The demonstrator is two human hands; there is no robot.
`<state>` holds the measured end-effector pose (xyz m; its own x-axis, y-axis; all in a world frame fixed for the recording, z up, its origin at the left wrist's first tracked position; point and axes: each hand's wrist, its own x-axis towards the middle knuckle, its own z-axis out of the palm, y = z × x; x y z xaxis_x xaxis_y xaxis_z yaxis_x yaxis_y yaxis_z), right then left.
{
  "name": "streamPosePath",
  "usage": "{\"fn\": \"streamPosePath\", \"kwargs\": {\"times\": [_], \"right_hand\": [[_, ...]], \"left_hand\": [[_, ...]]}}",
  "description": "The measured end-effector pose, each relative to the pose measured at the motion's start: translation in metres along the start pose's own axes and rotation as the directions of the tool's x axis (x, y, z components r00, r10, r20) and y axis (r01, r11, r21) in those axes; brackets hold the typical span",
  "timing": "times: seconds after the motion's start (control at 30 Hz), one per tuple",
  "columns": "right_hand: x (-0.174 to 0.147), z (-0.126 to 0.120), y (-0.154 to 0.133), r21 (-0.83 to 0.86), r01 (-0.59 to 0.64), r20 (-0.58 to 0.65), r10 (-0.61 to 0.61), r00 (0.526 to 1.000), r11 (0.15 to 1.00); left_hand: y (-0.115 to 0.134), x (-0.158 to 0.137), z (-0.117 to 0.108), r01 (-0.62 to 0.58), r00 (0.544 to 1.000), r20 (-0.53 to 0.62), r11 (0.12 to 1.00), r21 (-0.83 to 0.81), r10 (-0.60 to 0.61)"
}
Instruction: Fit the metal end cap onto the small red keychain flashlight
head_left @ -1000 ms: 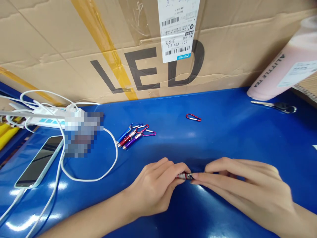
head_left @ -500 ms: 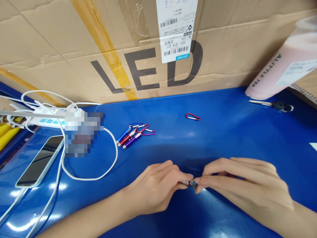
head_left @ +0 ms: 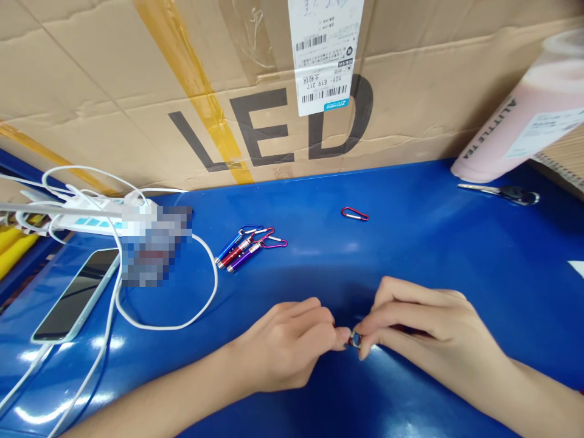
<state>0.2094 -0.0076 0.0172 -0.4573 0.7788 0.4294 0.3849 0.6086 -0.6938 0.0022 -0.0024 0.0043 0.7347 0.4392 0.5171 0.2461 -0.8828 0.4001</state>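
My left hand point(head_left: 292, 345) is closed round a slim red mini flashlight, most of it hidden in the fingers. At its exposed end point(head_left: 354, 339), silver metal and a dark bluish face show. My right hand point(head_left: 424, 322) pinches that same end between thumb and fingers, so both hands meet on it. Farther up the table lie three mini flashlights side by side: a blue one point(head_left: 229, 247), a red one point(head_left: 234, 253) and a purple one point(head_left: 244, 258), each with a carabiner clip attached. A loose red carabiner point(head_left: 349, 210) lies beyond my hands.
A cardboard box point(head_left: 150, 137) marked LED stands along the back of the blue table point(head_left: 292, 201). A phone point(head_left: 75, 295), white cables and a power strip point(head_left: 98, 216) are at left, beside a blurred patch. A pink drink cup point(head_left: 506, 140) and a key point(head_left: 499, 193) are at right.
My right hand has shifted slightly and its fingers have bunched closer at the flashlight's end. Less of the red body shows between my hands. The things on the table have stayed put.
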Motion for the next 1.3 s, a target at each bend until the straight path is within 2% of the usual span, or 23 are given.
{"fn": "streamPosePath", "kwargs": {"times": [0.2, 0.37, 0.63, 0.73, 0.8, 1.13, 1.3], "right_hand": [[0.003, 0.006, -0.005, 0.173, -0.158, -0.004, 0.161, 0.987, 0.972], [0.007, 0.006, -0.006, 0.185, -0.315, 0.067, 0.308, 0.949, 0.931], [0.009, 0.006, -0.001, 0.317, -0.545, 0.258, 0.482, 0.837, 0.776], [0.009, 0.005, 0.0, 0.303, -0.635, 0.335, 0.545, 0.769, 0.71], [0.009, 0.005, 0.001, 0.287, -0.661, 0.348, 0.567, 0.746, 0.694], [0.015, 0.004, 0.004, 0.308, -0.635, 0.316, 0.553, 0.771, 0.709], [0.018, 0.003, 0.004, 0.332, -0.574, 0.238, 0.522, 0.819, 0.749]], "left_hand": [[0.002, 0.001, -0.001, -0.042, 0.997, -0.055, 0.996, 0.073, 0.046], [0.001, 0.0, -0.001, -0.018, 0.998, -0.063, 0.998, 0.059, 0.022], [-0.001, -0.002, -0.001, 0.005, 0.998, -0.063, 0.995, 0.099, 0.001], [0.001, -0.001, -0.002, 0.017, 0.996, -0.093, 0.991, 0.134, -0.004], [0.002, -0.001, -0.002, 0.023, 0.995, -0.1, 0.989, 0.146, -0.009], [-0.002, -0.003, -0.001, 0.073, 0.993, -0.099, 0.997, 0.039, -0.069], [0.001, -0.004, 0.001, 0.181, 0.976, -0.118, 0.983, -0.032, -0.183]]}}
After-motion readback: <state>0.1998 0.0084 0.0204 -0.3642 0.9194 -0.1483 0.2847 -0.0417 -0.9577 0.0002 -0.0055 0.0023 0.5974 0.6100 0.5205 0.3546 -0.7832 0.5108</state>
